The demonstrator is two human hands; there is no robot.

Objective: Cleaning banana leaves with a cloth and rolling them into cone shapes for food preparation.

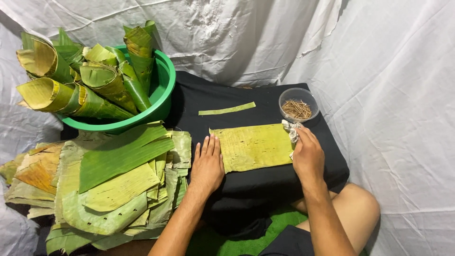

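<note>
Leaf sheet (251, 148): yellow-green, cut roughly square, lying flat on the black-draped counter (265, 182), near the middle.

Left hand (207, 163): lying palm down, fingers stretched out and together, gripping nothing; fingertips are touching the sheet's left edge and pinning it to the cloth.

Right hand (307, 155): resting on the sheet's right edge, fingers curled around a crumpled white rag (290, 131), which is pressing against the sheet's far right corner.

Strip (226, 109): narrow green leaf offcut, lying alone on the cloth beyond the sheet, well apart from both hands.

Tub (298, 104): small, clear and round, sitting at the far right of the counter just beyond the rag, holding thin brown sticks (296, 109).

Basin (163, 90): green plastic, standing far left, its rim overhanging the counter's edge; rolled leaf cones (102, 80) are filling it, mouths pointing up and outward.

Leaf pile (113, 185): flat cut leaves, green to yellowing brown, stacking up left of the counter, just beside the left hand.

Backdrop (388, 71): white creased sheeting, hanging all around.

Knee (355, 208): bare, showing near right, below the counter.
</note>
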